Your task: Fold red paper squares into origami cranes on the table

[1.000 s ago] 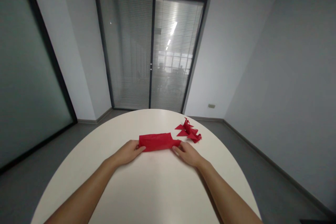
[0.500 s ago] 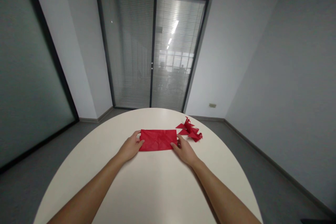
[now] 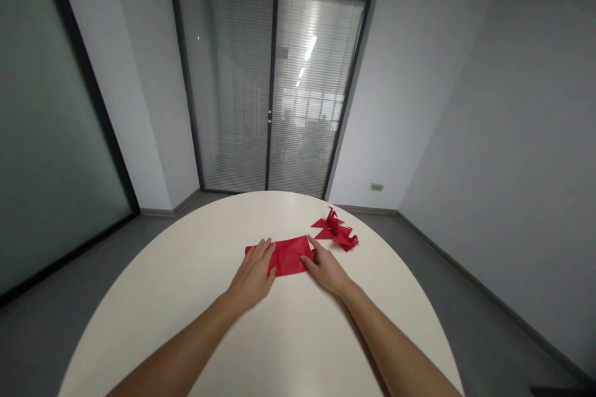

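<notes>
A red sheet of paper (image 3: pixel 291 256), folded into a creased rectangle, lies slightly tilted on the table in front of me. Flat across its left part rests my left hand (image 3: pixel 255 270), fingers stretched out, covering some of the paper; a red corner shows past the fingers. My right hand (image 3: pixel 323 265) pinches the paper's right end, thumb on top and the other fingers at the far edge and beneath. Just beyond my right hand are red folded paper cranes (image 3: pixel 336 231), lying close together.
The round white table (image 3: pixel 274 335) curves away at the far side and both flanks. Behind it stands a dark-framed glass door (image 3: pixel 270 87) with blinds. A frosted glass panel (image 3: pixel 51 124) is at the left, and a wall socket (image 3: pixel 377 187) sits low on the right.
My left hand has let go of the paper's left edge and moved right, onto its top. The paper has turned a little, its left end nearer me. My right hand keeps its hold.
</notes>
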`<state>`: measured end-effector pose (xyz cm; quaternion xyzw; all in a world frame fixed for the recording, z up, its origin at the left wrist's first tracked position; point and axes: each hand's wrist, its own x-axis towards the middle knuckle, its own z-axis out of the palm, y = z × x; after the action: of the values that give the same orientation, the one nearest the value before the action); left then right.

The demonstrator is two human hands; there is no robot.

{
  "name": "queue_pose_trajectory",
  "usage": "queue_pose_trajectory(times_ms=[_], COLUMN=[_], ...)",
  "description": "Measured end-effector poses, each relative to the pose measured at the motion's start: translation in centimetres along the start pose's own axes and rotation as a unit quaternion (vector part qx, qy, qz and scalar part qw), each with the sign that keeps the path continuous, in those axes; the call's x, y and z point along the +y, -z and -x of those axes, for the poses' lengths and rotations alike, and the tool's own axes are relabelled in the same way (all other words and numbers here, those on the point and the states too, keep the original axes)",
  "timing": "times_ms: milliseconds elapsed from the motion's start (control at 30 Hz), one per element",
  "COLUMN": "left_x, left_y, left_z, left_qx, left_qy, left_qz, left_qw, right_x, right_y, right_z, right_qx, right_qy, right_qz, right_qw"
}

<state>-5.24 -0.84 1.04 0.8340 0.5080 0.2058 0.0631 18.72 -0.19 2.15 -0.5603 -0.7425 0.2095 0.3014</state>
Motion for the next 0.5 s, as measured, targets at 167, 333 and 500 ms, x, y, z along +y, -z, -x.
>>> queue_pose_trajectory(times_ms=[167, 333, 500], left_x=[0.1, 0.7, 0.6], left_y=[0.0, 0.3, -0.3], left_z=[0.0, 0.3, 0.6], left_qx=[-0.076, -0.100, -0.112], left_qy=[0.020, -0.004, -0.017], left_qz=[-0.008, -0.008, -0.018], left_qw=[0.997, 0.995, 0.993], right_x=[-2.1, -5.8, -5.7], right_y=[0.0, -1.7, -3.2], right_z=[0.2, 1.4, 1.6], right_qx=[0.098, 0.004, -0.132], right_qy=[0.026, 0.108, 0.087], right_qz=[0.134, 0.095, 0.094], right_qw=[0.986, 0.990, 0.983])
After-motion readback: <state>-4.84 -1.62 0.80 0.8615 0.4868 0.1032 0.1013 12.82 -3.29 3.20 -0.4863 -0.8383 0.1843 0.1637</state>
